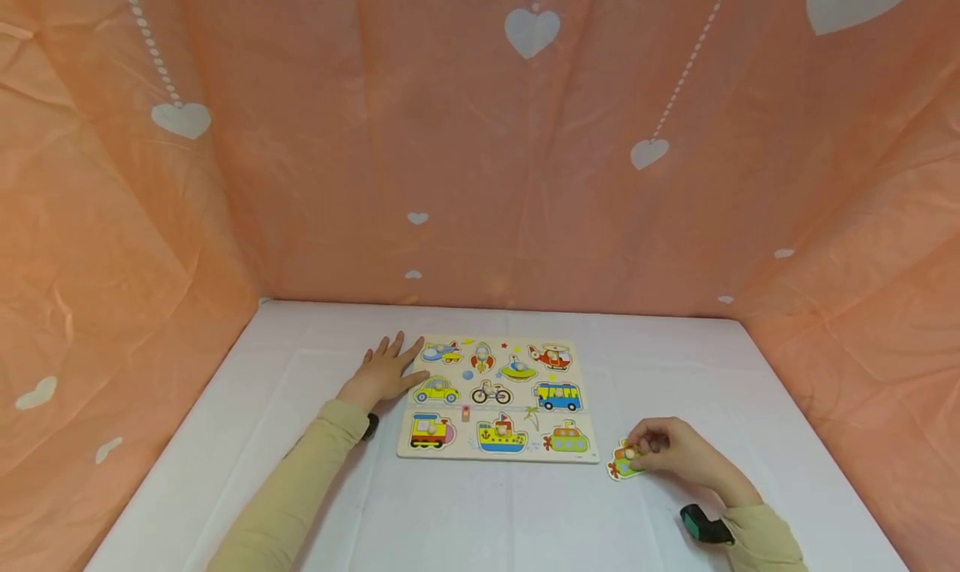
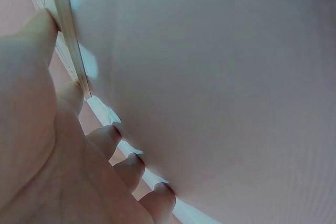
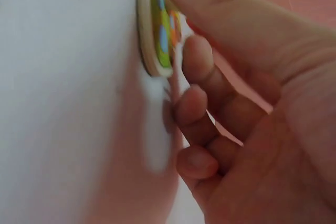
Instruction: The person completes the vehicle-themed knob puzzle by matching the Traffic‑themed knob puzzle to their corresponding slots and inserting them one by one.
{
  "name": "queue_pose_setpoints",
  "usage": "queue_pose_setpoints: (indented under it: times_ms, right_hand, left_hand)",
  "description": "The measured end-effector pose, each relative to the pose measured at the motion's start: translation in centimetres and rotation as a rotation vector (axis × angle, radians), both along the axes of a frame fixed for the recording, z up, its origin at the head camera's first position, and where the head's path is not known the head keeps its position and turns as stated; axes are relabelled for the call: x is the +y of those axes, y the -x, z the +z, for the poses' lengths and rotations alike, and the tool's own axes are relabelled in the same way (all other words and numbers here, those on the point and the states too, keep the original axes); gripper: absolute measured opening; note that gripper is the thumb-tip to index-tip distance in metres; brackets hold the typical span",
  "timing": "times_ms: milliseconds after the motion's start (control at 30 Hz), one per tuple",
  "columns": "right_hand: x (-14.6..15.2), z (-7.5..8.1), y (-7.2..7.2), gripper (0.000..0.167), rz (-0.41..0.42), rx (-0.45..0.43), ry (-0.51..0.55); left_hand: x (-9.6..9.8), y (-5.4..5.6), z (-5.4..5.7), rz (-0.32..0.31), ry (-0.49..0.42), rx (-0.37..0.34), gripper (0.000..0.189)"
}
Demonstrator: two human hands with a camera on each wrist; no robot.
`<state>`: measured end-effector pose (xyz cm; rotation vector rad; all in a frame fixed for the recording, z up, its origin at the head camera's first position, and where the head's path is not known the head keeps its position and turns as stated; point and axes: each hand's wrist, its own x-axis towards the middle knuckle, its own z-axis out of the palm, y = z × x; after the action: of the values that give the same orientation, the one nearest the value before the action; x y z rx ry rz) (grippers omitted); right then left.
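A wooden peg puzzle board with pictures of vehicles lies on the white table. My left hand is spread at its upper left corner, with thumb and index finger touching the board's edge; the left wrist view shows the thumb against the wooden side. To the right of the board, my right hand pinches a green submarine puzzle piece between thumb and fingers. In the right wrist view the piece shows its pale wooden edge, close over the table; its far end is out of that view.
On the board are a car, a bus, a train and a boat, among several other vehicles. A submarine picture shows at its lower right. An orange cloth with white hearts encloses the table.
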<state>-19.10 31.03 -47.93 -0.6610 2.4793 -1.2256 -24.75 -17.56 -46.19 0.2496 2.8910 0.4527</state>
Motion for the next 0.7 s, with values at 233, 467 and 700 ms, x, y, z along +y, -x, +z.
queue_pose_setpoints:
  times_ms: [233,467,700]
  right_hand:
    - [0.3,0.0,0.0,0.013,0.048,-0.002,0.021]
    - [0.3,0.6,-0.2,0.009,-0.017,0.061,-0.050]
    - [-1.0,1.2,0.0,0.009,-0.112,0.087,-0.041]
  left_hand:
    - [0.0,-0.1,0.0,0.000,-0.001,0.002,0.071]
    - [0.1,-0.1,-0.1,-0.004,0.000,-0.002,0.071]
    - [0.0,0.1,-0.2,0.001,0.012,-0.002,0.071]
